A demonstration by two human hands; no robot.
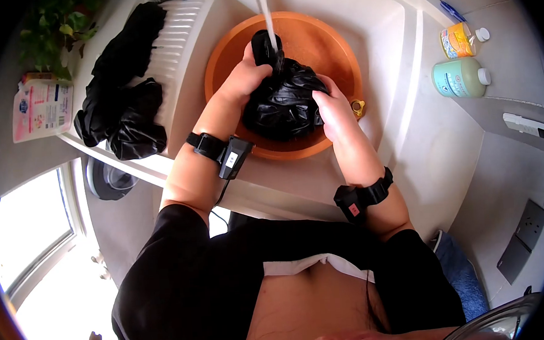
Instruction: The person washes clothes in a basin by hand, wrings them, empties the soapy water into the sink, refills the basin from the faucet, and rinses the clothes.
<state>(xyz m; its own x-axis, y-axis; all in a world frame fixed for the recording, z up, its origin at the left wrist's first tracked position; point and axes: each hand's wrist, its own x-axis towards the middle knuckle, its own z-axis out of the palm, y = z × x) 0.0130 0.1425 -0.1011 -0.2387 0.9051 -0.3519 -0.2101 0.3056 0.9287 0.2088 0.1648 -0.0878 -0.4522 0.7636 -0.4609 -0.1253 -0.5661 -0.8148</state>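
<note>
A wet, shiny black garment (284, 107) is bunched up inside an orange basin (339, 47) in the sink. My left hand (247, 75) grips its upper left part, with the thumb pressed on the cloth. On the right side, my right hand (332, 107) pinches the garment's edge between thumb and fingers. A stream of water (266, 14) falls from above onto the cloth between my hands. Folds of the garment hide some of my fingertips.
Another black garment (123, 73) lies on the ribbed washboard (180, 38) at the left. A green bottle (456, 77) and a yellow bottle (456, 40) stand on the right ledge. A pink-and-white pack (41, 109) and a plant (58, 27) are at the far left.
</note>
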